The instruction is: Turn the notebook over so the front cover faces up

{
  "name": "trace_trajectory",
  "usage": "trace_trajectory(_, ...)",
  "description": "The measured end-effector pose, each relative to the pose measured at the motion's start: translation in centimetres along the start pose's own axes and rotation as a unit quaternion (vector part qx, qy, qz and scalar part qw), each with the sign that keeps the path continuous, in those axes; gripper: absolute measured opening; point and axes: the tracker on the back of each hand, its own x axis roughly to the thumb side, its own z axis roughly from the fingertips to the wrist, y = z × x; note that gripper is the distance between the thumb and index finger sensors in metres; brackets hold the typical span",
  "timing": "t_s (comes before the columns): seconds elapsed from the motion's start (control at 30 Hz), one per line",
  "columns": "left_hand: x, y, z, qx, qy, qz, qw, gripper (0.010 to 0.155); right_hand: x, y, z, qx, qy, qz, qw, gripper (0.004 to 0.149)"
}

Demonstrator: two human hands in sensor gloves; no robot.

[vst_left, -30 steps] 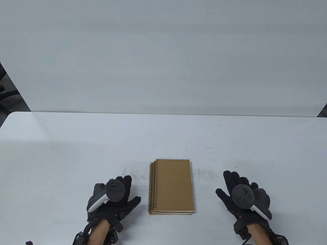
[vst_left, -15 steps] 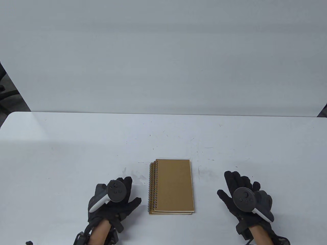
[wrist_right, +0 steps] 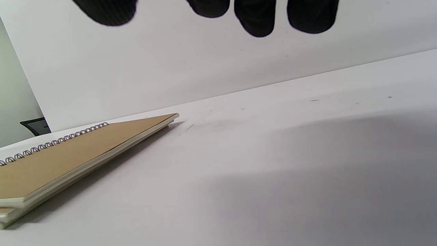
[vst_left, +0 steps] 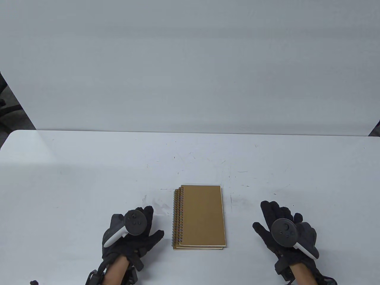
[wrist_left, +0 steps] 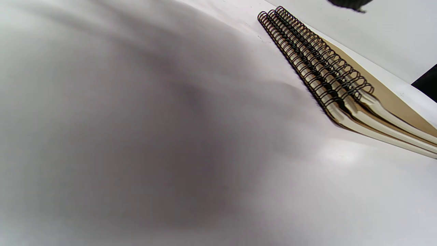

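While both hands rest on the table, a stack of three kraft-brown spiral notebooks [vst_left: 202, 217] lies flat between them near the front edge, plain matte cardboard cover up, black wire coils [wrist_left: 309, 51] along its left side, cream page edges showing, the three slightly offset from each other. The top notebook [wrist_right: 65, 160] sits a bit right of the two beneath. The left hand [vst_left: 130, 237] in a black fabric sensor glove lies palm down just left of the coils, fingers spread and loose, holding nothing, apart from the stack. The right hand [vst_left: 285, 231] lies well right of the stack, fingers extended and open, gripping nothing; its fingertips [wrist_right: 256, 20] hang above the surface in the right wrist view. Each hand carries a round dark tracker [vst_left: 135, 222] with a white handle. The table [vst_left: 89, 178] is smooth white laminate with small dark scuffs and scratches. A plain white panel [vst_left: 190, 65] stands behind it; dark chair parts [vst_left: 4, 109] show at far left.
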Motion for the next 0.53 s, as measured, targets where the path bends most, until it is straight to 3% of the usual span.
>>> trace_trajectory(0.53, 0.07, -0.15, 0.01, -0.009, 0.007, 0.001, 1.0, 0.091, 0.16, 0.31, 0.07, 0.009, -0.005, 0.004, 1.0, 0.074)
